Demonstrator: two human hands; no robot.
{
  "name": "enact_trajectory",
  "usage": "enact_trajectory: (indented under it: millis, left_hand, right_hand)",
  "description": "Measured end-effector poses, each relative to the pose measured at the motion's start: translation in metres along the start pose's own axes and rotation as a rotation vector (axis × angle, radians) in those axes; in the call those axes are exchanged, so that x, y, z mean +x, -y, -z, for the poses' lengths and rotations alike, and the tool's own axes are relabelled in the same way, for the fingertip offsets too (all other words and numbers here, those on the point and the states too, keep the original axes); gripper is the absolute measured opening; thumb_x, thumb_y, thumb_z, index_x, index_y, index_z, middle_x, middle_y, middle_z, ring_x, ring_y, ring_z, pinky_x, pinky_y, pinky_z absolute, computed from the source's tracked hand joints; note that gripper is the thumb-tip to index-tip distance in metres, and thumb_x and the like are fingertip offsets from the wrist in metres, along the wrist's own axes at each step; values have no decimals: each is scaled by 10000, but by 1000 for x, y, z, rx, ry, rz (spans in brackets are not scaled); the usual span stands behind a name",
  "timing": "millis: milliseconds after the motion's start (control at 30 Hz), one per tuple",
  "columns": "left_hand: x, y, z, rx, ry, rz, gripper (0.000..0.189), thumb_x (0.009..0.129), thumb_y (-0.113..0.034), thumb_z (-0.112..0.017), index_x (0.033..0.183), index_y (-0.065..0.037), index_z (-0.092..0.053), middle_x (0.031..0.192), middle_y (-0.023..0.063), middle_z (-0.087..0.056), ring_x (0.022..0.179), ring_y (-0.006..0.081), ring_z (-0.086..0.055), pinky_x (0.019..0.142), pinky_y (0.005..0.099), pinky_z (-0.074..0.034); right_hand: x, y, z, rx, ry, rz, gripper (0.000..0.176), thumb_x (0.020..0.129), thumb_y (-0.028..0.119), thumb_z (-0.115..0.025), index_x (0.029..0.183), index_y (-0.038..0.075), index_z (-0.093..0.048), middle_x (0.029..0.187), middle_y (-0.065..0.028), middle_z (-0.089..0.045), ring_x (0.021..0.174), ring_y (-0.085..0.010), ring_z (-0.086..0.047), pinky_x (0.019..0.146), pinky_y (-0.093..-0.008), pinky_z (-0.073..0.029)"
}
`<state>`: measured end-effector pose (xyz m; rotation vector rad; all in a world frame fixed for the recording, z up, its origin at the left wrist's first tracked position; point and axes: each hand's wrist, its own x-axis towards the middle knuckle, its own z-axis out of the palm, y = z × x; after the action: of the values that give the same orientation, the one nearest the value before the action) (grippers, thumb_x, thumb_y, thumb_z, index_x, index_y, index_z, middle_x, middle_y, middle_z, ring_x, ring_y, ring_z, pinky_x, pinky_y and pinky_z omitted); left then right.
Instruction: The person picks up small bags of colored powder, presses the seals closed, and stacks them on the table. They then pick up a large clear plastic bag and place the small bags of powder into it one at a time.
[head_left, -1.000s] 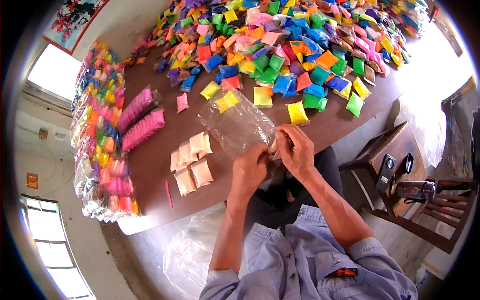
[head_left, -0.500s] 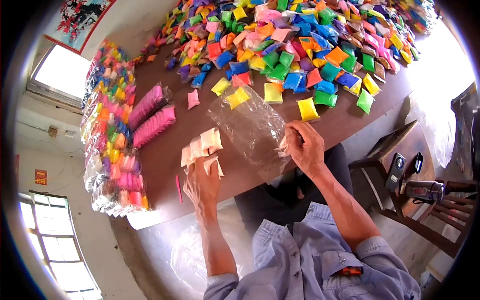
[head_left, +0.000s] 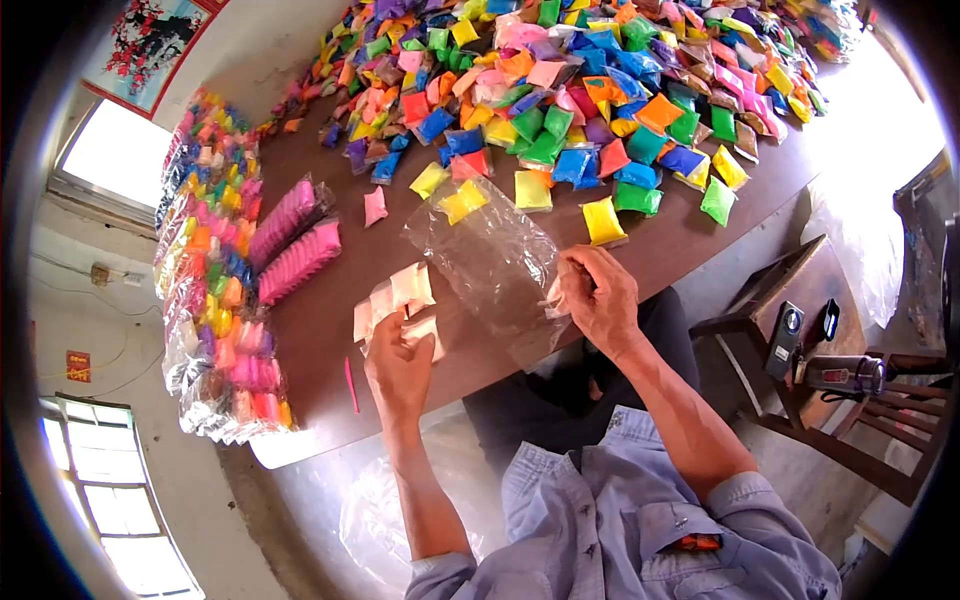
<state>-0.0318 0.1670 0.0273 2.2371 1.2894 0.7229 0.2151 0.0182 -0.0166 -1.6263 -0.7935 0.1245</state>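
Note:
My left hand (head_left: 400, 365) is at the near edge of a small group of pale peach packets (head_left: 395, 299). Its fingers are curled, with the thumb apart from the index finger, close against the nearest packet. My right hand (head_left: 602, 300) pinches the near end of a clear plastic bag (head_left: 485, 250), which lies flat on the table. Something pale peach shows at those fingertips, partly hidden. Through or beneath the far end of the bag a yellow packet (head_left: 463, 202) is visible.
A large heap of coloured packets (head_left: 560, 100) covers the table's (head_left: 310, 360) far side. Two pink packet rows (head_left: 300, 262) and bagged packets (head_left: 225, 290) lie left. A pink stick (head_left: 352, 385) is near my left hand. A stool (head_left: 765, 290) holding a flask (head_left: 845, 374) stands right.
My left hand has drawn slightly back over the peach packets, and its fingers have curled. The right hand keeps its pinch on the bag. The whole view has shifted a little.

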Motion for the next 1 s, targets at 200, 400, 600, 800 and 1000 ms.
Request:
enact_trajectory:
  millis: [200,400,600,800,1000]
  left_hand:
    - [1,-33,-47,-559,158,132,289,973,-152,-751,1189,8,-646,1043,62,-695,758,93,-673,563,227,-528]
    - [-1,-77,-98,-823,208,220,272,990,-154,-736,1191,5,-645,974,44,-707,782,100,-670,619,242,-570]
    - [1,-72,-103,-494,257,-24,178,983,-81,-712,1152,-28,-691,952,48,-723,771,105,-655,687,263,-559]
    - [5,-71,-109,-310,148,-248,207,903,41,-704,1101,-14,-728,985,106,-734,792,170,-687,718,303,-546]
    - [5,-74,-110,-320,143,-283,236,889,32,-705,1116,-19,-738,1029,168,-732,880,296,-714,770,368,-562]
  right_hand:
    - [-1,3,0,-26,11,18,133,926,53,-713,1056,26,-704,962,-101,-704,751,-224,-712,697,-312,-557]
    - [0,-3,0,-13,30,16,155,965,79,-682,1112,34,-700,1039,-138,-722,903,-337,-710,780,-358,-564]
    - [1,-3,0,-70,-6,91,230,965,48,-655,1192,36,-691,1181,-154,-721,1014,-352,-718,844,-365,-573]
    - [1,-7,1,-58,33,95,279,952,23,-648,1227,36,-688,1223,-153,-719,1068,-353,-714,881,-374,-573]
    - [2,-1,3,-27,71,14,252,949,26,-660,1198,37,-697,1166,-152,-727,934,-310,-741,783,-348,-587]
